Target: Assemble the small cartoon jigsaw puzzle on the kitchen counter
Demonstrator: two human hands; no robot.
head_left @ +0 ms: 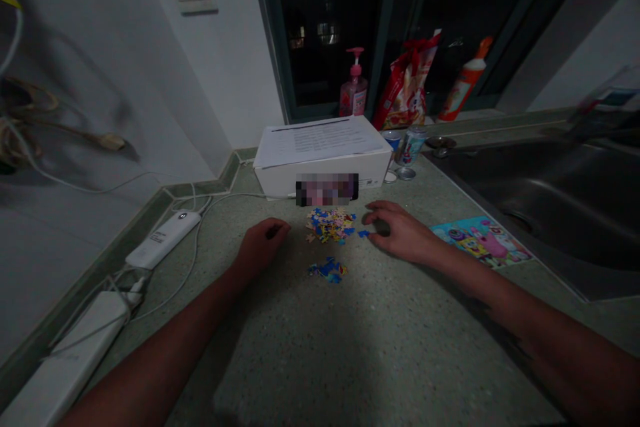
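A heap of small jigsaw pieces (pixel 330 223) lies on the counter between my hands. Closer to me is a small cluster of mostly blue puzzle pieces (pixel 329 269), some of which look joined. On the left of the heap my left hand (pixel 261 243) rests with its fingers curled in and closed; I see nothing in them. My right hand (pixel 397 230) is at the heap's right side, thumb and fingers apart. A single blue jigsaw piece (pixel 363 233) lies at its thumb tip. Beside my right forearm lies a colourful cartoon picture sheet (pixel 483 240), partly covered by the arm.
Behind the heap stands a white box (pixel 325 170) with a blurred phone-like object (pixel 327 189) against it. Cans (pixel 411 145) are beside the box. At right is a steel sink (pixel 565 193). A power bank (pixel 163 238) and a white power strip (pixel 75 360) with cables lie left.
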